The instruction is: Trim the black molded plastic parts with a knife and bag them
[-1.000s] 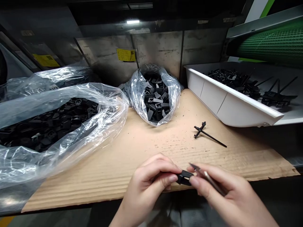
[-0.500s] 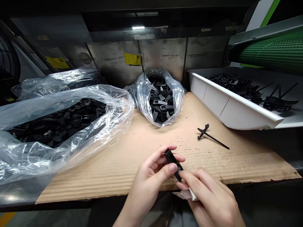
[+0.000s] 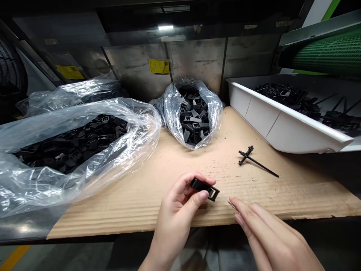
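cardboard bench (image 3: 126,203), left hand (image 3: 177,214) grip pinching black clip (image 3: 204,188), long axis crosswise, pointing right, right hand (image 3: 267,237) grip unclear

We see 3 clear bags of black parts (image 3: 194,113) left and behind, a white tray (image 3: 270,124) at right, and 1 loose stemmed piece (image 3: 255,161) on the cardboard sheet (image 3: 135,203).

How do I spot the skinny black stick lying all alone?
On the flat brown cardboard sheet, look to its right side, just in front of the long white plastic tray. There lies a thin black plastic rod with a small crossbar at one end. Unlike the other black parts, piled in clear plastic bags or the tray, it lies alone on bare cardboard.
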A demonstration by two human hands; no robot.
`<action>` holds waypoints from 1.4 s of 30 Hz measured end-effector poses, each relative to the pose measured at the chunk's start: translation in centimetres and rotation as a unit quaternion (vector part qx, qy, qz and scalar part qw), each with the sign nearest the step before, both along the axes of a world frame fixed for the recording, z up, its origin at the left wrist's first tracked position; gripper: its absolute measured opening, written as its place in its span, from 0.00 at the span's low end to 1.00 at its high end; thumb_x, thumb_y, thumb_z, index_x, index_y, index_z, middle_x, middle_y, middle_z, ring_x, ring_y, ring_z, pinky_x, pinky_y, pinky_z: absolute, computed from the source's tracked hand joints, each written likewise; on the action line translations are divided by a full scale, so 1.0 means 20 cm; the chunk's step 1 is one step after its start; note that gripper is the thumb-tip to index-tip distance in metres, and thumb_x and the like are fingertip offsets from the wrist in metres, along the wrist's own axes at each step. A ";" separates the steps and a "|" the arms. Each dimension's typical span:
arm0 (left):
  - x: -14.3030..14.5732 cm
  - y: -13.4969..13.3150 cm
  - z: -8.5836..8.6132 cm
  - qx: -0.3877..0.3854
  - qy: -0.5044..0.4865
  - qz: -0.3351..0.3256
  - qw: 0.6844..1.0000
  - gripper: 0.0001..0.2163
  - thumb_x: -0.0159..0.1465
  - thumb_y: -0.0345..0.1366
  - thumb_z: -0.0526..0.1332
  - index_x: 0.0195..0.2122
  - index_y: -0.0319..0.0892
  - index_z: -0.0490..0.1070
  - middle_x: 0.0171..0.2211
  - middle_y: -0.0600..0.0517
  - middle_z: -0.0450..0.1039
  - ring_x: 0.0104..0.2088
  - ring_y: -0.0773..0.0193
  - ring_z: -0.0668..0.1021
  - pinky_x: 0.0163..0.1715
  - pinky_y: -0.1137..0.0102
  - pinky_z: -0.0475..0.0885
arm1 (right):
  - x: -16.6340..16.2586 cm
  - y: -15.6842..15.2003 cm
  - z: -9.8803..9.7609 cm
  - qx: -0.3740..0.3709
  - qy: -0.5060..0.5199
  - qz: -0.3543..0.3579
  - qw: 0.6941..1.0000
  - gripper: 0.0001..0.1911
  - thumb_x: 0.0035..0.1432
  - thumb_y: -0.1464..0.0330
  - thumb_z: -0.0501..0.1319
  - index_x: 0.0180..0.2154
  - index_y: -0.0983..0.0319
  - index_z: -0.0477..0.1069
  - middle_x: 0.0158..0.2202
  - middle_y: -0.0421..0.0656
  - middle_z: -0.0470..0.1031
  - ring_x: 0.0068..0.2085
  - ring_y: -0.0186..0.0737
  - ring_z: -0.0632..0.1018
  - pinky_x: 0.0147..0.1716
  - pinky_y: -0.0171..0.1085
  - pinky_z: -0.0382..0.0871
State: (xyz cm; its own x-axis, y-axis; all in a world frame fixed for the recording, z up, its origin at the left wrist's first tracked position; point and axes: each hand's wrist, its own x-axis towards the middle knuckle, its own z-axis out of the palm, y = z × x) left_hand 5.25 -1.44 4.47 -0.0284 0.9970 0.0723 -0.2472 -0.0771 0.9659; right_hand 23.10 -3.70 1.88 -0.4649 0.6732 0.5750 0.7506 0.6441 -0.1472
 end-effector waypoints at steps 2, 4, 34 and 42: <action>-0.01 0.00 0.00 0.000 0.025 -0.013 1.000 0.10 0.61 0.24 0.60 0.35 0.48 0.74 0.36 0.58 0.78 0.38 0.68 0.76 0.36 0.79 0.71 | -0.01 0.01 0.02 -0.013 0.010 0.006 1.000 0.15 0.63 0.74 0.50 0.48 0.68 0.70 0.34 0.47 0.79 0.32 0.39 0.82 0.31 0.32 0.78; -0.01 0.00 -0.01 -0.003 0.047 -0.024 0.999 0.09 0.62 0.26 0.60 0.37 0.48 0.73 0.38 0.58 0.77 0.39 0.67 0.76 0.36 0.78 0.71 | -0.02 0.01 0.03 -0.026 0.026 0.017 0.999 0.15 0.63 0.74 0.49 0.47 0.67 0.71 0.33 0.47 0.79 0.31 0.39 0.82 0.31 0.32 0.78; -0.04 -0.02 -0.03 0.207 0.310 -0.047 0.927 0.09 0.65 0.30 0.56 0.31 0.43 0.75 0.24 0.50 0.72 0.29 0.60 0.69 0.35 0.64 0.65 | -0.01 0.08 0.09 -0.093 0.133 0.003 0.987 0.09 0.62 0.73 0.54 0.40 0.62 0.72 0.29 0.43 0.74 0.29 0.38 0.76 0.29 0.35 0.71; -0.04 -0.03 0.01 0.095 0.240 -0.097 0.961 0.12 0.68 0.37 0.51 0.35 0.44 0.72 0.26 0.53 0.67 0.28 0.64 0.71 0.34 0.71 0.65 | 0.04 0.09 0.13 -0.123 0.182 0.041 0.975 0.10 0.62 0.75 0.54 0.43 0.58 0.69 0.32 0.36 0.77 0.32 0.29 0.79 0.33 0.23 0.72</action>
State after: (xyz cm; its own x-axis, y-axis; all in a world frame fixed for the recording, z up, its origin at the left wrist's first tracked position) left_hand 4.37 -2.09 4.60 0.2391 0.9475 0.2121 0.1961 -0.2611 0.9452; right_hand 23.83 -1.94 4.51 -0.3186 0.7803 0.5381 0.5669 0.6119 -0.5516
